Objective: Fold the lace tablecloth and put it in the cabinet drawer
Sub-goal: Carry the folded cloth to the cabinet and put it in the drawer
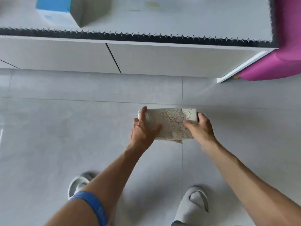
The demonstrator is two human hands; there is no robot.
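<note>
Above a grey tiled floor [81, 128], a low white cabinet [65, 54] runs across the top of the view, its drawer fronts [162, 59] closed, a magenta seat [280, 62] at its right end and a blue box [55, 5] on top. In front of it, held in mid-air, is the lace tablecloth [171, 123], folded into a compact rectangle. The left hand [143, 129] grips its left end, fingers spread over the lace; the right hand [200, 126] clasps the right end, thumb on top. Grey slippers [193, 207] stand below.

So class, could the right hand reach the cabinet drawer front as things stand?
Probably not yet: the right hand and left hand both hold the folded lace tablecloth, and the shut drawer front lies beyond open floor.
</note>
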